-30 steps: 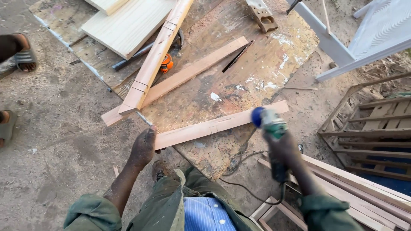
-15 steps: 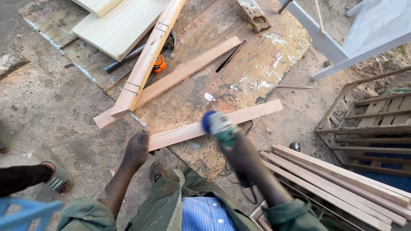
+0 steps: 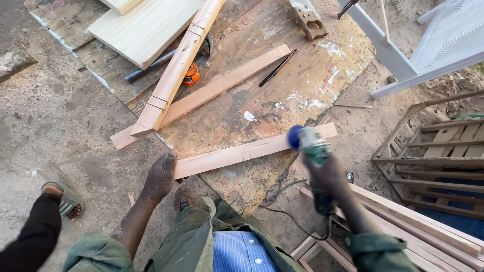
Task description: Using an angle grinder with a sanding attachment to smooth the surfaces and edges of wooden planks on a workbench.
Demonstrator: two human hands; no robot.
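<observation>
Your left hand [image 3: 161, 176] is pressed down on the near end of the batten [image 3: 252, 149], fingers closed over its end. Your right hand [image 3: 327, 174] is wrapped tight around the grinder [image 3: 308, 143], whose blue head sits just over the batten towards its far end. The hands are well apart, one at each end of the piece.

The batten lies flat across the near corner of the board [image 3: 302, 75] on the ground, with its far end reaching out over the dirt. It looks like a long, thin strip of softwood: light, stiff across its width, but likely to flex and chatter along its length. It will probably skate on the sawdust unless you pin it, so hold it by the end as you do now, with your weight straight down. A shallow notch near its middle is a weak spot; don't lever there.

The grinder looks heavy at the head. Its cord [image 3: 292, 219] trails back beside your knee, close to the stacked laths [image 3: 403, 216] on your right.

There is open room on the board beyond the batten, short of a second strip [image 3: 222, 85] and a notched rail [image 3: 174, 75] leaning over it. The board's ragged near edge runs under the batten. Another person's foot in a sandal [image 3: 63, 199] is on the ground to your left, clear of the batten.
</observation>
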